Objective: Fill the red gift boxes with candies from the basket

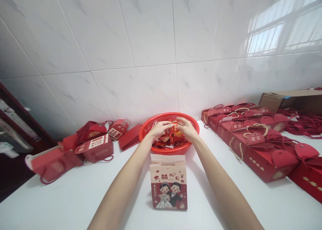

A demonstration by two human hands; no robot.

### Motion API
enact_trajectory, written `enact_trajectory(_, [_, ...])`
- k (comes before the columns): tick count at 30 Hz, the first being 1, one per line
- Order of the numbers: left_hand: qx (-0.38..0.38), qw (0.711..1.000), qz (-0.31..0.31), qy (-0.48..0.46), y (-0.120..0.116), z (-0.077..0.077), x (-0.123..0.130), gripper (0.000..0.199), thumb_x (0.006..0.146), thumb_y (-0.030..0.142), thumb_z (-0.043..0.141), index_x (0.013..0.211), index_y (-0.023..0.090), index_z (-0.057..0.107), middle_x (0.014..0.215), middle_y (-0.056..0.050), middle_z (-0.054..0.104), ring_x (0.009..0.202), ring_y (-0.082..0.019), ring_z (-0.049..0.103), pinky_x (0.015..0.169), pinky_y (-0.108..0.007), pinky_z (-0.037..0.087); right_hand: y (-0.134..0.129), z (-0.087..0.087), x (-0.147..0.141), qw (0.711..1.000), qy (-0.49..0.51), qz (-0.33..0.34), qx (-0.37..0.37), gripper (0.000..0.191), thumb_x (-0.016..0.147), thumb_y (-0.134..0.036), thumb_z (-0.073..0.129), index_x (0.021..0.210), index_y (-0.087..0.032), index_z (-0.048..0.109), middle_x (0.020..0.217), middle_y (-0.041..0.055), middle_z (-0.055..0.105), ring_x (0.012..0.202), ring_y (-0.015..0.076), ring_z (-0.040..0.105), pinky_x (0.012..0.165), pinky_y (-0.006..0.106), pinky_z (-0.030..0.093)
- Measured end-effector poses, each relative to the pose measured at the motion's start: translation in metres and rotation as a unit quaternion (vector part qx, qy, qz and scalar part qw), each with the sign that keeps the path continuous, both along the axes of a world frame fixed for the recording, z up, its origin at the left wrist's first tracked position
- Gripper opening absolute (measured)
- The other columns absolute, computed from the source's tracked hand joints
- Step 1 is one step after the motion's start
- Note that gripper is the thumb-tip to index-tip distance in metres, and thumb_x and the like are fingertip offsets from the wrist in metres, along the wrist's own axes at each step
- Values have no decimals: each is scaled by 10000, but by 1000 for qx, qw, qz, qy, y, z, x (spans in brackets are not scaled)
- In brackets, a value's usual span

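My left hand (160, 129) is over the left part of a red plastic basket (169, 152), its fingers stretched to the right. Opposite it, my right hand (187, 129) reaches in with curved fingers spread apart. Between the fingertips shows a red and gold wrapped candy (175, 125); a firm grip on it cannot be made out. More wrapped candies (161, 144) lie in the basket below both hands. In front of the basket, between my forearms, an open-topped paper gift box (169, 189) stands upright, with a cartoon couple on its front.
Red gift boxes with cords (95, 148) lie at the left, and a flat red box (129, 137) touches the basket's side. Rows of closed red boxes (266, 156) fill the right side. Behind them is a cardboard carton (271, 102) near dark red ribbons (305, 122). A tiled wall (156, 85) backs the white table.
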State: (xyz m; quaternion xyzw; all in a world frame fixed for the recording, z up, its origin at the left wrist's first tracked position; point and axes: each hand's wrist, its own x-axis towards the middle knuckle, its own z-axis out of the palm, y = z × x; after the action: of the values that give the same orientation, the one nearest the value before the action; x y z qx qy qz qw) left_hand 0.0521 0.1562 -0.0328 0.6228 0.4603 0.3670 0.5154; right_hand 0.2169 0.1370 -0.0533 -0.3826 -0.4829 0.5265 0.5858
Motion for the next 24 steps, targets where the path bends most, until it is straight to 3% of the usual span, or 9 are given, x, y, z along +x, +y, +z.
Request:
enact_trajectory(3, [1, 1000, -1, -5, 2, -1, 0, 349, 614, 430, 845, 860, 203, 745, 683, 8, 634, 516, -91, 449, 472, -216, 333, -3, 3, -2, 999, -11, -9, -33, 398, 656, -90, 660, 1043, -183, 663, 1007, 72, 707, 982, 199, 665, 838, 324, 561])
enact_trajectory(6, [17, 999, -5, -37, 5, -3, 1, 328, 596, 415, 850, 801, 184, 742, 728, -12, 665, 525, -82, 473, 467, -204, 318, -6, 5, -3, 997, -16, 32, -62, 358, 699, -120, 693, 1050, -160, 636, 925, 72, 698, 873, 201, 684, 712, 326, 605])
enact_trajectory(9, [6, 998, -8, -66, 6, -3, 2, 275, 605, 356, 832, 791, 173, 745, 770, -25, 696, 569, -88, 525, 496, -200, 344, -8, 6, -4, 995, -17, 74, -65, 309, 726, -112, 698, 1018, -160, 609, 827, 42, 693, 778, 186, 699, 657, 313, 619])
enact_trajectory(11, [0, 997, -3, -75, 6, -3, 3, 244, 601, 284, 811, 808, 173, 745, 771, -19, 703, 560, -85, 527, 506, -204, 358, -8, 7, -5, 996, -19, 62, -66, 275, 739, -97, 683, 991, -165, 595, 783, 22, 690, 705, 170, 702, 641, 300, 618])
enact_trajectory(14, [22, 994, 36, -98, 7, -2, 3, 240, 592, 193, 739, 831, 171, 732, 729, -4, 693, 547, -93, 540, 513, -212, 383, -8, 7, -6, 997, -40, 25, -63, 221, 754, -72, 645, 948, -170, 605, 758, 8, 691, 629, 152, 697, 625, 281, 601])
enact_trajectory(18, [75, 981, 104, -144, 10, -2, 2, 252, 600, 184, 636, 839, 154, 709, 699, -8, 680, 567, -118, 571, 502, -216, 393, -9, 10, -6, 995, -92, 15, -32, 64, 772, -101, 660, 800, -155, 641, 781, 29, 706, 660, 137, 697, 629, 225, 569])
enact_trajectory(20, [81, 984, 72, -142, 10, -2, 3, 284, 602, 188, 651, 878, 152, 711, 775, -27, 709, 624, -130, 601, 529, -218, 416, -10, 11, -6, 995, -92, 21, -35, 71, 791, -187, 698, 837, -154, 657, 863, 52, 720, 693, 149, 711, 617, 221, 566])
enact_trajectory(24, [102, 987, -60, -106, 9, -5, 4, 385, 656, 256, 728, 1031, 169, 704, 1039, -80, 729, 892, -199, 662, 713, -265, 498, -10, 9, -5, 996, -36, 75, -45, 206, 810, -267, 711, 979, -168, 646, 1007, 76, 714, 729, 186, 733, 596, 270, 596])
